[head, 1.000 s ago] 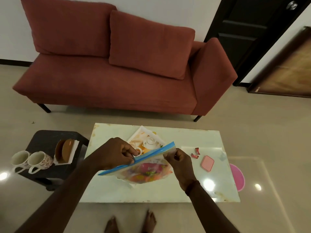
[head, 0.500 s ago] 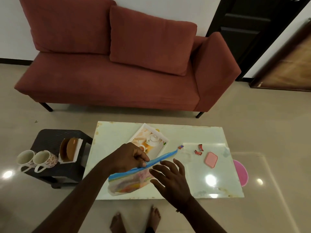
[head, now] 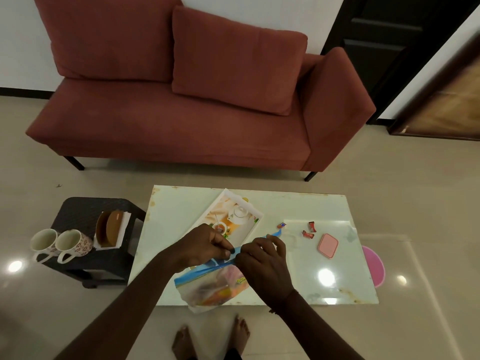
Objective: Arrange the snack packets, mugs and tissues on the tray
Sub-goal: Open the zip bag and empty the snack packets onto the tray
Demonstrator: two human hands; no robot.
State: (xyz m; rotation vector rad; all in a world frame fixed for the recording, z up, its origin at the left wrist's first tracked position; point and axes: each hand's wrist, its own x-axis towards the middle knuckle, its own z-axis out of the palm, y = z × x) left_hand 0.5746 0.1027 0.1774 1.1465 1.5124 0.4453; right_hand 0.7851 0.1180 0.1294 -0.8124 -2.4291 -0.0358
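Here a white table (head: 181,203) is standing before a red sofa (head: 181,113). Left hand (head: 200,246) and right hand (head: 262,263) are both pinching one zip bag (head: 207,287) at its near edge; one tray (head: 228,201) is lying mid-table, two mugs (head: 59,244) sitting on the side stool (head: 78,211).

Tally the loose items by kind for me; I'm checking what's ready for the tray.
Mugs: 2, on the dark side stool
Small snack packets: 3, on the table
Zip bag: 1, held by left hand and right hand
Tray: 1
Total: 7
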